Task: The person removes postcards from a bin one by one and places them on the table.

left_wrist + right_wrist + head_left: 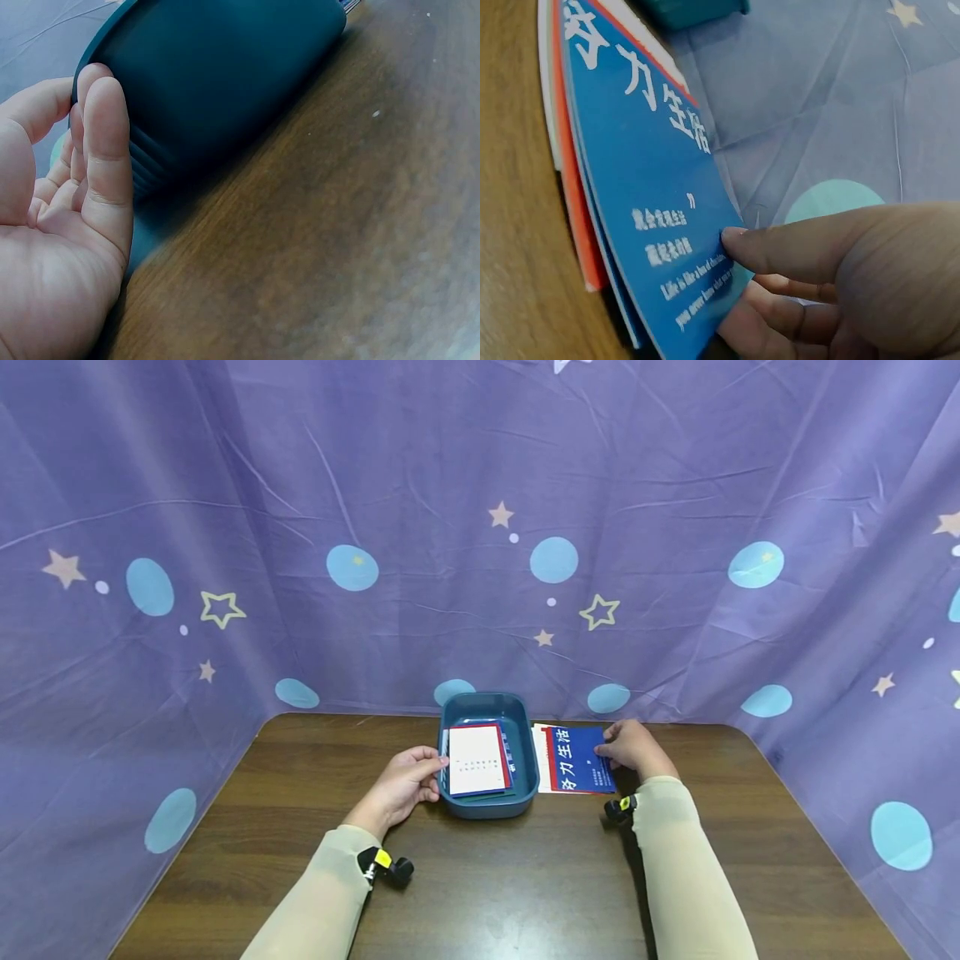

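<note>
A dark teal plastic bin [491, 810] stands on the table. My left hand [405, 783] grips its left wall, thumb over the rim and fingers along the outside; in the left wrist view the fingers [107, 142] lie against the bin's outer wall [217, 82]. Inside the bin lies a stack of cards, a white card [476, 762] on top. To the right of the bin, my right hand [637, 750] pinches the edge of a blue card [641, 172] with white Chinese lettering, thumb on its printed face. Red and white cards lie beneath it, fanned toward the bin.
The brown wooden table [480, 885] ends at a purple curtain [420, 635] with stars and blue dots, close behind the bin. Small black cameras with yellow parts are worn on both wrists, over light sleeves [690, 868].
</note>
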Demonstrator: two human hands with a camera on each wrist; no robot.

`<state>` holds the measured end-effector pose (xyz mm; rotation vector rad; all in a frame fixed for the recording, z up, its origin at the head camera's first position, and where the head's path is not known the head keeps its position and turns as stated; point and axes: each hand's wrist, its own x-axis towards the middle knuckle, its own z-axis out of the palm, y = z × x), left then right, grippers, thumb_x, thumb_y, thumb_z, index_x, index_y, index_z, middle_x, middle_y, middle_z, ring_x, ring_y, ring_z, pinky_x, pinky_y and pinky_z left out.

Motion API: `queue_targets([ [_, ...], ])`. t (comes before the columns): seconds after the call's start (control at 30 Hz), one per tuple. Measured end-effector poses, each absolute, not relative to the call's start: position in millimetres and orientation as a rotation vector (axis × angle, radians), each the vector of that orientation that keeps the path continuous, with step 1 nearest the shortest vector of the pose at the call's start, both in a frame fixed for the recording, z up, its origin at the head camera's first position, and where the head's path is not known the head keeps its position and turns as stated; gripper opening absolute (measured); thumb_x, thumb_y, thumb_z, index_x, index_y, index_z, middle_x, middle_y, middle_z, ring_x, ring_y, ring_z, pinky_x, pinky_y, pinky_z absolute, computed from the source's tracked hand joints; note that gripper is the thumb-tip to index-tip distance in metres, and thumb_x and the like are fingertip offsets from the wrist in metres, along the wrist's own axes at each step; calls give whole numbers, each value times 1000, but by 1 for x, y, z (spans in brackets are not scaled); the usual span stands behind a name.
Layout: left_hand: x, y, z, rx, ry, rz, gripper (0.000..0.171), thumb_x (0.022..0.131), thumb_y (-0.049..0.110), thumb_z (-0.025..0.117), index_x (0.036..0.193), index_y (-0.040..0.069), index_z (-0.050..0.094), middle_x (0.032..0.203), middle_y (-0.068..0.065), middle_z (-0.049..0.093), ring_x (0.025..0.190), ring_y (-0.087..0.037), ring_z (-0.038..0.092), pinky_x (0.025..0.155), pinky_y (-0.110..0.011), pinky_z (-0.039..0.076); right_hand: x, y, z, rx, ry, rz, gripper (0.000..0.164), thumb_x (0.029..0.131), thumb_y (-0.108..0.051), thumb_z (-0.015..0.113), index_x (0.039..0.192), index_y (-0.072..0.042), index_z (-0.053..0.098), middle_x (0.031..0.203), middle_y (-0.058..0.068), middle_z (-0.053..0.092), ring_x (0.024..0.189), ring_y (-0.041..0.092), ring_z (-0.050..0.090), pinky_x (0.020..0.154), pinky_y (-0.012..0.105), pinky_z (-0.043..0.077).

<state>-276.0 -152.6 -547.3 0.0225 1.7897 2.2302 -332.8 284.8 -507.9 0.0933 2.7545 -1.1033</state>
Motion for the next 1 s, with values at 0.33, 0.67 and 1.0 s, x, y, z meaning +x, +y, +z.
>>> queue_targets([
  [0.33,-276,-153,-548,30,1787,2233,12,109,10,73,101,13,65,74,4,68,56,-6,61,52,-19,58,-334,281,-511,129,2867,-918,23,100,-18,86,103,-3,69,95,13,74,82,24,70,70,35,57],
  [0.67,-277,-154,-550,22,1787,2236,11,109,10,72,101,13,65,73,3,68,56,-7,61,52,-19,58,-332,277,-495,10,2862,-1111,19,103,-22,79,101,-3,74,84,4,71,76,17,66,66,28,52],
  [1.0,-275,-154,-547,28,1802,2223,11,109,10,73,102,12,63,75,4,68,57,-7,61,53,-20,58,-320,232,-458,-221,2821,-1272,22,106,-23,78,112,-2,75,86,6,75,77,16,69,70,29,55],
])
